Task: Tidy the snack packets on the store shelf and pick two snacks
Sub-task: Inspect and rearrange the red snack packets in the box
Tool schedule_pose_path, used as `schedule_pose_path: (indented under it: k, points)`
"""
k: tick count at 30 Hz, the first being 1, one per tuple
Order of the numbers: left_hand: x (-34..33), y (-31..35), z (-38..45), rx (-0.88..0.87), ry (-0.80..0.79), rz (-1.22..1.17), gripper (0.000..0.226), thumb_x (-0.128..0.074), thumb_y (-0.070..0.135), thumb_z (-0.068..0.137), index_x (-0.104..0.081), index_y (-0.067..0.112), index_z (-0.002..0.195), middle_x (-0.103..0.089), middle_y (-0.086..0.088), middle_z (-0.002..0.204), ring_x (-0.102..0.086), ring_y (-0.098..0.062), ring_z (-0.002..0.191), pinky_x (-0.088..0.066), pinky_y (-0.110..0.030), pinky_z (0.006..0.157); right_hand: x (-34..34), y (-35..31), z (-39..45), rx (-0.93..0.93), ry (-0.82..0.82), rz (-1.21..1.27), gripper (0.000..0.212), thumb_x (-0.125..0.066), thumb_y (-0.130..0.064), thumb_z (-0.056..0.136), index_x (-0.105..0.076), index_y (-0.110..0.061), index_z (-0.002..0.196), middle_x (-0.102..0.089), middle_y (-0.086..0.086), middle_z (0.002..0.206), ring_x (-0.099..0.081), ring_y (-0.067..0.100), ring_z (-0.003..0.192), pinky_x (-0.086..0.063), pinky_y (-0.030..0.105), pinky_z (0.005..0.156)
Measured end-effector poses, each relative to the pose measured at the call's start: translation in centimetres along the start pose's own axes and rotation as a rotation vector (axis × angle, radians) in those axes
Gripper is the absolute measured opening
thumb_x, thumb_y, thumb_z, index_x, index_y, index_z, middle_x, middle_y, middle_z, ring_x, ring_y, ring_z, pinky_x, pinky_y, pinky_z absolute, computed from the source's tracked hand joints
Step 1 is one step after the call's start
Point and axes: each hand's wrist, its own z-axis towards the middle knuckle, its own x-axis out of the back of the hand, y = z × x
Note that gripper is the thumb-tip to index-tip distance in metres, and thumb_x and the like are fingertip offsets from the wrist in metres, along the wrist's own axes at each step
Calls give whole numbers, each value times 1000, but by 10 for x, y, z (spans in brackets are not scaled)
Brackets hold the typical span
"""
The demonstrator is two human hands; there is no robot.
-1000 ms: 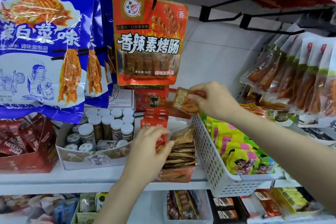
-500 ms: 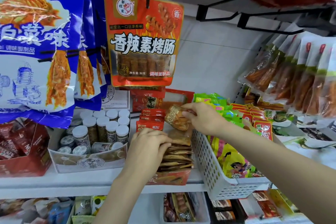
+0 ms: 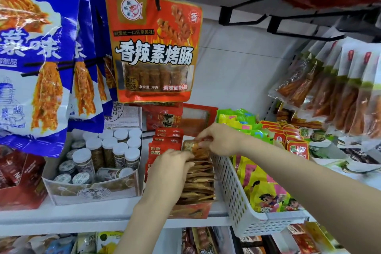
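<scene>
Left hand [image 3: 169, 169]: forearm rises from bottom centre, back of hand toward camera, fingers curled forward and down, tips hidden. Right hand [image 3: 221, 140]: bare forearm enters from lower right, reaches up-left, wrist slightly bent, fingers and thumb bunched in pinch at fingertips. Hands near each other, right higher and further back; not touching.

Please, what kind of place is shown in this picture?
Most likely a snack aisle in a small shop. Many identical blue packets hang from hooks, a white shelf carries a display box of small jars, and a white basket holds bright yellow packets.
</scene>
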Motion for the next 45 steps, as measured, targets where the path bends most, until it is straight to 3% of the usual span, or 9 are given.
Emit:
schedule_pose_path:
  k: [11, 16, 23, 28, 31, 35, 39, 42, 45]
  points:
    - [22, -32, -27, -32, -17, -95, 25, -60, 32, 96, -68, 25, 119, -63, 13, 120, -48, -8, 117, -36, -22, 102, -24, -8, 32, -106, -131, 60, 29, -52, -6, 97, -62, -3, 124, -66, 14, 124, -63, 30, 112, -49, 35, 94]
    - [38, -31, -38, -46, -198, -210, 61, -49, 73, 80, -61, 38, 128, -47, 26, 136, -28, 4, 133, -24, -23, 113, -30, -14, 24, -119, -250, -146, 36, -40, -11, 99, -60, -2, 128, -58, 15, 134, -55, 30, 120, -44, 29, 95]
    - [40, -27, -44, -200, -293, -77, 44, -58, 69, 80, -64, 51, 120, -31, 26, 151, -8, -4, 147, 0, -37, 122, 7, -22, -46, 55, 67, -117, 43, -49, -20, 94, -57, -17, 136, -63, 3, 132, -57, 19, 122, -43, 25, 100]
    - [13, -9, -48, -284, -91, 3, 23, -70, 22, 89, -75, 26, 111, -62, -2, 129, -51, -25, 125, -46, -43, 101, -30, -20, -130, 135, 233, 10, 42, -56, -18, 92, -56, -23, 134, -71, -1, 108, -63, 12, 93, -40, 15, 73]
    - [1, 1, -44, -169, -105, -1, 41, -43, 25, 94, -62, 32, 130, -49, 5, 138, -39, -13, 132, -36, -26, 107, -65, -19, -144, 92, 284, 129, 59, -46, -13, 97, -27, -18, 153, -43, -1, 149, -41, 11, 133, -26, 7, 96]
    - [-4, 2, -14, -176, -183, 220, 75, -49, -4, 90, -32, 37, 151, -22, 1, 162, -20, -22, 148, -15, -38, 121, -101, -19, -126, 8, 307, 309, 70, -36, -13, 102, 8, -20, 156, 9, -2, 164, 1, 12, 151, -5, 15, 113]
    - [6, -3, 21, -176, -458, 424, 66, -39, 21, 105, -2, 49, 153, 6, 12, 165, -2, -21, 152, -5, -50, 123, -121, -20, -93, -20, 436, 497, 73, -40, -14, 101, 9, -18, 155, 11, 2, 164, 5, 14, 151, -4, 18, 116]
    - [23, -10, 38, -137, -563, 157, 54, -38, 35, 106, -15, 47, 153, -15, 10, 164, -14, -18, 150, -16, -38, 121, -127, -19, -73, -8, 552, 677, 85, -57, -21, 97, 4, -18, 156, -2, -1, 163, -6, 13, 150, -10, 17, 115]
    - [34, -26, 49, -123, -408, 217, 51, -47, 33, 103, -33, 31, 151, -40, 5, 153, -28, -18, 140, -26, -29, 114, -124, -14, -56, -7, 639, 790, 104, -73, -36, 85, 1, -22, 155, -12, -15, 152, -13, 0, 142, -11, 9, 109]
